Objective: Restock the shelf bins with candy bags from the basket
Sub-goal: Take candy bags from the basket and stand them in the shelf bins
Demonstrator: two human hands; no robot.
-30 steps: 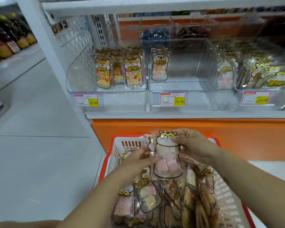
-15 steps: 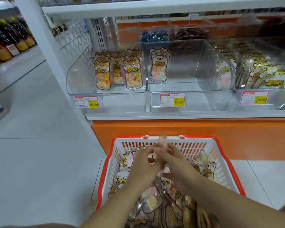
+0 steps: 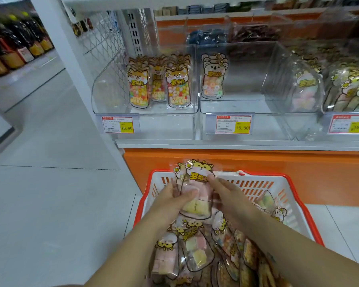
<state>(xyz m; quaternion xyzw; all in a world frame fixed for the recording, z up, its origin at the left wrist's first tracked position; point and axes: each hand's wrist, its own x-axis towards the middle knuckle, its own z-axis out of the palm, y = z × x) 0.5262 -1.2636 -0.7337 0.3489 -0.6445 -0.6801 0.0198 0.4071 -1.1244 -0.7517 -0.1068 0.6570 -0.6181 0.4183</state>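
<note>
While the left bin (image 3: 145, 83) holds only a few candy bags and the middle bin (image 3: 236, 79) just one, restocking looks barely begun. Over the still-heaped basket (image 3: 294, 195), the left hand (image 3: 174, 200) pinches a marshmallow bag (image 3: 197, 191); the right hand (image 3: 226, 195) steadies it with its fingers closed on the bag's edge.

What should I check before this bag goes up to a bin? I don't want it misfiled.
1. Grip: left hand and right hand both on the marshmallow bag: ok.
2. Bag clear of the basket rim: ok.
3. Room in the middle bin, one ring-candy bag inside: ok.
4. Matching product: pastel bags show behind the clear divider further right; same item: cannot tell.
5. Price tag match: cannot tell.
</note>
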